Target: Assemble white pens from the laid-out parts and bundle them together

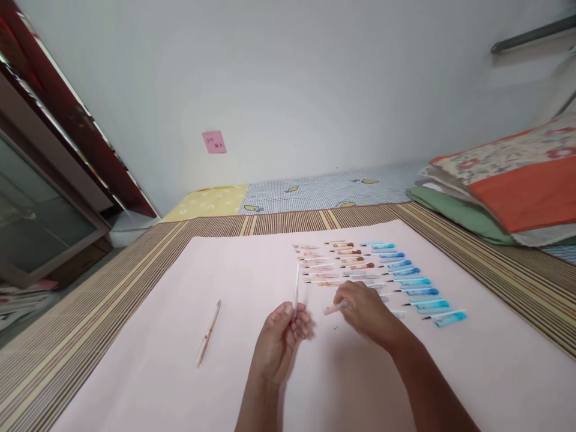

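Pinched upright between the thumb and fingers of my left hand [281,333] is a slim white pen refill [296,288]. My right hand [360,303] is closed on a short pinkish pen cap [332,309] just above the paper, its fingers partly hiding the piece. Behind and right of my hands lie rows of pen parts: pale pink ones with dark tips, brown-ended caps [355,259], and blue caps [409,271] with white refills beside them. A whole pale pen [209,333] with reddish marks lies alone to the left.
A large pale pink sheet [148,360] covers a striped mat [90,312]. Folded bedding [517,192] is stacked at right. Checked cloth [310,195] runs along the wall, which bears a pink note [214,142]. Tiny dark specks lie near my right hand.
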`<action>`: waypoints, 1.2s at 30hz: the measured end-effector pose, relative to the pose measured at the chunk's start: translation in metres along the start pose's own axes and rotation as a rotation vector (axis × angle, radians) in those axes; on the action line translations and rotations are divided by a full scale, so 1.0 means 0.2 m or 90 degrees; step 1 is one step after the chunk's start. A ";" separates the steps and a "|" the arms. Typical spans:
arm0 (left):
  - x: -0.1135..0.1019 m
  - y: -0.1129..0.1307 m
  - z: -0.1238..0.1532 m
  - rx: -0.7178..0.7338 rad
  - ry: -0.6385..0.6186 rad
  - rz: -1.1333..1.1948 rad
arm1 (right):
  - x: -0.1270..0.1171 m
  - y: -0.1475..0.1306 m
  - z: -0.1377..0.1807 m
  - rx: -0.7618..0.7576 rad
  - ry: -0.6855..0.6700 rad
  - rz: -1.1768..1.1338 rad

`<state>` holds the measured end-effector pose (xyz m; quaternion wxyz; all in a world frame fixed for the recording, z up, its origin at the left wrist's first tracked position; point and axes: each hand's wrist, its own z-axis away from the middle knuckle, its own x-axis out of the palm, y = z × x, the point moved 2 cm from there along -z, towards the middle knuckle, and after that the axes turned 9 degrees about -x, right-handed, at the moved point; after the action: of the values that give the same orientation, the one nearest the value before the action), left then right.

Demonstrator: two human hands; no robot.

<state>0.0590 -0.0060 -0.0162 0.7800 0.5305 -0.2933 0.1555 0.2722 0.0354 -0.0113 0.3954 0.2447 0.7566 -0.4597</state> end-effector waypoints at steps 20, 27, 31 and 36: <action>0.04 -0.02 0.01 0.006 -0.046 -0.102 | -0.13 -0.11 -0.03 0.079 0.303 -0.825; 0.05 -0.01 0.00 0.009 -0.056 -0.131 | -0.15 -0.13 -0.04 0.050 0.332 -0.817; 0.05 -0.02 0.01 0.004 -0.059 -0.145 | -0.15 -0.13 -0.04 0.033 0.329 -0.809; 0.06 -0.01 0.01 0.000 -0.059 -0.165 | -0.16 -0.13 -0.03 0.044 0.321 -0.768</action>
<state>0.0691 -0.0100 -0.0101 0.7791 0.5707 -0.2579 0.0285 0.2688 0.0294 0.0291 -0.1297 -0.1101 0.8153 -0.5535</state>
